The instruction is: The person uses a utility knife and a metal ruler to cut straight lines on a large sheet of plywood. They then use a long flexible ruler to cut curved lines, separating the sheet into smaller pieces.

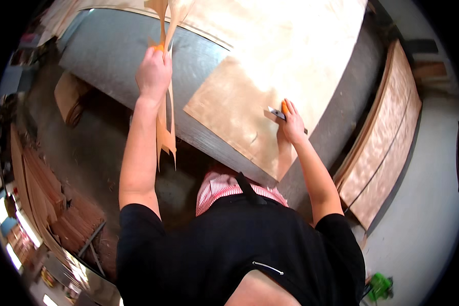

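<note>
- While raised over the bench point(112, 51), left hand point(153, 74): fingers closed on a torn veneer strip point(166, 127).
- Right hand point(292, 125): fingers gripping a knife point(276, 113), pressed on the veneer sheet point(239, 122).

Grey floor point(423, 204) (stacked veneer point(380, 148))

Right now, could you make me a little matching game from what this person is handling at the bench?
Things:
1. left hand
2. right hand
3. veneer sheet
4. stacked veneer sheets

States:
A. lies flat on the grey table
B. holds a knife on the sheet
C. lifts a torn veneer strip
D. off to the right of the table

Pairs: 1-C, 2-B, 3-A, 4-D
</note>
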